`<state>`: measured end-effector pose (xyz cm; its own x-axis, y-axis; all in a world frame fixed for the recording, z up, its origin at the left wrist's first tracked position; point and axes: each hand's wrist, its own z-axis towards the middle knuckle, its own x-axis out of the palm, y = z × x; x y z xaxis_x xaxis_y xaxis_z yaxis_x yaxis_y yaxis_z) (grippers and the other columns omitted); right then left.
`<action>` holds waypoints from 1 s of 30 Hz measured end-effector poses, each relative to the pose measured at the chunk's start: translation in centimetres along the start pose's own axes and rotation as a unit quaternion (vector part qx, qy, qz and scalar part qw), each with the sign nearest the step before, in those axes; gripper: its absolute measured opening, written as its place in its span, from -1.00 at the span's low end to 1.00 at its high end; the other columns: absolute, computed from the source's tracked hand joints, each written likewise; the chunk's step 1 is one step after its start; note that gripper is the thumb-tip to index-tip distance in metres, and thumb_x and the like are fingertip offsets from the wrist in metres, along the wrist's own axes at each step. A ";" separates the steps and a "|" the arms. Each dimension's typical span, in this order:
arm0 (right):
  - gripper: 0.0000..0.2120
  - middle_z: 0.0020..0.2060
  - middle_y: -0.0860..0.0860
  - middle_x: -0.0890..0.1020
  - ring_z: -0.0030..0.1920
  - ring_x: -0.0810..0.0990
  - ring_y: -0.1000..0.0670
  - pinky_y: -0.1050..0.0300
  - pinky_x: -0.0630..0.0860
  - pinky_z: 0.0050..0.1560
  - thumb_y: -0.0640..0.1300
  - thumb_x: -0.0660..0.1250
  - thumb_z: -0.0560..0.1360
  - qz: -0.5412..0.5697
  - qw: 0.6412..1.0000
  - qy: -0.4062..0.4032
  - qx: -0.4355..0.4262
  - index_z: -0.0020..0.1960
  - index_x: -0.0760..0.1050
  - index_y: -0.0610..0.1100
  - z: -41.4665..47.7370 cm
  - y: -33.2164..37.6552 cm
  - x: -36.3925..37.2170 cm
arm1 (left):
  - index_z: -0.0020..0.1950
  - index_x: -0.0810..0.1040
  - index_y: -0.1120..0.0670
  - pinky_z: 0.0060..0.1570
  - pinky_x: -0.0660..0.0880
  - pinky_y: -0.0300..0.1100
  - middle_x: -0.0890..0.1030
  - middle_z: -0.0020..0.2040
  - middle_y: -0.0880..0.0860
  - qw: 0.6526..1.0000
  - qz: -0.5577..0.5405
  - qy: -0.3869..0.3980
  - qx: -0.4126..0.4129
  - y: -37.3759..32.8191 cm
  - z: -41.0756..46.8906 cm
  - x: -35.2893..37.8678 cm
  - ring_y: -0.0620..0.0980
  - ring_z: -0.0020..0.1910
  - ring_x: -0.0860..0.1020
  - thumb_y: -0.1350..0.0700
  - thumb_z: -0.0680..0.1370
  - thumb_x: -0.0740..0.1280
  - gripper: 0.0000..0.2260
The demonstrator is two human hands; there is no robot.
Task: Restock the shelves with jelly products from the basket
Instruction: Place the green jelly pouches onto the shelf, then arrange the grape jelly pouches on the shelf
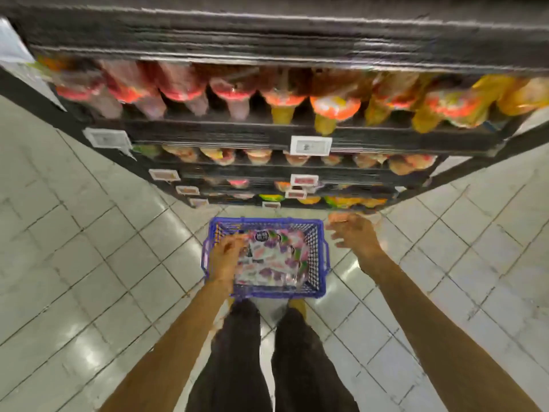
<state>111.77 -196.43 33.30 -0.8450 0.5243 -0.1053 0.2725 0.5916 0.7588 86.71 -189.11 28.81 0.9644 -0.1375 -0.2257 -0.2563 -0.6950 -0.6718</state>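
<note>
Jelly packets (273, 258), printed in purple, pink and white, were seen heaped in the blue basket (315, 257), which was set on the tiled floor (89, 263) right at the foot of the shelves (225, 130), just ahead of the person's dark-trousered legs (237, 352). And the left hand (227, 258) was found down among them at the heap's left side, fingers curled onto the top packets, but with the blur, whether one was actually pinched could not be told. The right hand (353, 233) was held out beside the basket's far right corner, fingers spread and relaxed, nothing in it. The packets were judged to be light, soft, glossy pouches, likely to flex, sag and slide over one another, so a pinch at a sealed edge or a flat grip across the middle of one pouch would be favoured over a grab at the loose heap. Hard squeezing was to be avoided, since the filling could be crushed. The shelves above were seen stocked with bagged goods behind white price tags (310, 145), though blur left the labels unreadable, so the proper slot could not be picked out.
</note>
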 end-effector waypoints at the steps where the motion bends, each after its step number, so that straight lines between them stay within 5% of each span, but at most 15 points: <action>1: -0.88 -0.33 0.01 0.66 -0.36 0.61 0.07 0.18 0.49 -0.29 -0.43 0.25 0.55 0.014 1.000 0.000 0.016 -0.07 0.54 -0.30 1.3 -2.2 0.1 | -0.07 0.60 0.19 -0.09 0.46 -0.04 0.58 -0.11 0.18 1.000 0.011 -0.009 -0.025 2.4 1.2 0.3 0.05 -0.13 0.51 0.24 0.61 0.26 -0.86; 4: -0.74 -0.39 -0.03 0.66 -0.42 0.60 0.00 0.23 0.50 -0.44 -0.43 0.13 0.59 0.085 0.991 0.010 0.100 -0.15 0.52 -0.23 5.4 -8.4 1.0 | 0.05 0.55 0.21 0.02 0.49 0.04 0.59 -0.11 0.17 0.998 0.030 0.000 -0.063 8.9 4.9 1.1 0.10 -0.12 0.55 0.22 0.63 0.26 -0.90; 6: -0.66 -0.50 -0.02 0.61 -0.50 0.56 -0.04 0.30 0.44 -0.57 -0.40 0.09 0.59 0.123 0.979 0.007 0.165 -0.24 0.54 -0.23 8.3 -12.8 1.7 | 0.01 0.52 0.23 -0.19 0.52 -0.16 0.57 -0.21 0.10 0.997 0.043 -0.029 -0.061 13.0 7.7 1.7 0.03 -0.26 0.57 0.26 0.62 0.27 -0.95; 8: -0.66 -0.52 -0.04 0.58 -0.51 0.54 -0.03 0.29 0.44 -0.52 -0.39 0.10 0.60 0.118 0.973 -0.004 0.198 -0.26 0.52 -0.23 11.4 -17.6 2.5 | -0.06 0.51 0.20 -0.50 0.46 -0.35 0.52 -0.29 0.05 0.994 0.071 -0.019 -0.079 16.9 10.6 2.3 -0.17 -0.46 0.55 0.26 0.63 0.26 -0.91; 10: -0.72 -0.52 -0.02 0.56 -0.50 0.54 0.01 0.28 0.45 -0.46 -0.41 0.10 0.61 0.057 0.979 -0.007 0.195 -0.21 0.46 -0.23 14.0 -22.4 3.4 | -0.22 0.47 0.13 -0.61 0.35 -0.40 0.48 -0.34 0.04 0.990 0.094 0.008 -0.106 20.6 13.9 2.5 -0.23 -0.55 0.50 0.27 0.64 0.23 -0.77; 14: -0.88 -0.38 0.05 0.57 -0.42 0.51 0.13 0.38 0.43 -0.50 -0.34 0.25 0.58 -0.099 0.973 -0.002 0.207 -0.04 0.53 -0.18 18.9 -30.4 5.2 | -0.11 0.52 -0.02 -0.32 0.49 -0.27 0.58 -0.15 -0.02 0.981 0.115 0.055 -0.149 26.3 20.7 4.2 -0.08 -0.23 0.55 0.14 0.63 0.25 -0.85; 17: -0.82 -0.18 -0.06 0.63 -0.31 0.57 0.04 0.35 0.42 -0.46 -0.24 0.27 0.56 -0.226 0.956 0.006 0.186 0.08 0.62 -0.21 22.8 -35.0 6.7 | -0.07 0.51 -0.04 -0.34 0.47 -0.27 0.58 -0.10 0.01 0.977 0.165 0.050 -0.123 28.5 25.3 6.6 -0.13 -0.28 0.53 0.08 0.61 0.30 -0.93; 20: -0.80 -0.19 -0.11 0.62 -0.37 0.54 0.03 0.32 0.34 -0.54 -0.15 0.22 0.59 -0.321 0.932 -0.023 0.163 -0.09 0.61 -0.15 26.8 -37.5 9.0 | 0.09 0.51 0.05 -0.26 0.49 -0.34 0.61 -0.06 0.00 0.981 0.184 0.025 -0.057 29.3 29.6 9.0 -0.07 -0.19 0.57 0.00 0.54 0.41 -0.79; 23: -0.84 0.02 -0.21 0.67 -0.05 0.64 -0.14 0.23 0.41 -0.26 -0.15 0.25 0.60 -0.299 0.944 -0.034 0.134 0.03 0.59 -0.16 30.4 -38.7 11.2 | 0.30 0.47 0.22 -0.18 0.52 -0.17 0.62 0.17 0.14 0.985 0.155 0.016 -0.072 29.1 33.5 11.3 0.15 0.11 0.61 0.05 0.53 0.43 -0.59; 26: -0.74 0.11 -0.17 0.66 -0.10 0.57 -0.02 0.29 0.36 -0.33 -0.08 0.30 0.59 -0.255 0.954 -0.003 0.155 0.16 0.59 -0.23 33.0 -40.0 12.8 | 0.31 0.43 0.27 -0.04 0.54 -0.15 0.58 0.19 0.16 0.988 0.125 0.010 -0.091 29.2 36.1 13.0 0.19 0.21 0.57 0.00 0.50 0.46 -0.48; 28: -0.74 0.14 -0.17 0.65 -0.05 0.63 -0.04 0.23 0.50 -0.16 -0.10 0.36 0.56 -0.216 0.961 -0.014 0.173 0.16 0.57 -0.23 33.9 -41.0 13.6 | 0.38 0.39 0.28 0.17 0.52 -0.04 0.56 0.27 0.18 0.976 0.197 0.000 -0.092 29.8 37.0 13.3 0.19 0.27 0.53 -0.07 0.47 0.48 -0.36; 30: -0.82 0.13 -0.19 0.64 -0.25 0.65 0.04 0.15 0.54 -0.29 -0.17 0.37 0.56 -0.131 0.969 0.009 0.210 0.14 0.53 -0.21 33.7 -41.7 14.1 | 0.35 0.45 0.25 0.30 0.47 0.04 0.57 0.29 0.19 0.977 0.193 0.012 -0.090 30.2 37.7 12.9 0.16 0.28 0.53 -0.01 0.44 0.52 -0.40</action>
<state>104.04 -193.08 -21.52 -0.9172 0.3142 -0.2452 0.2076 0.9018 0.3790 88.97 -185.20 -20.98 0.8006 -0.4286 -0.4188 -0.5872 -0.7006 -0.4054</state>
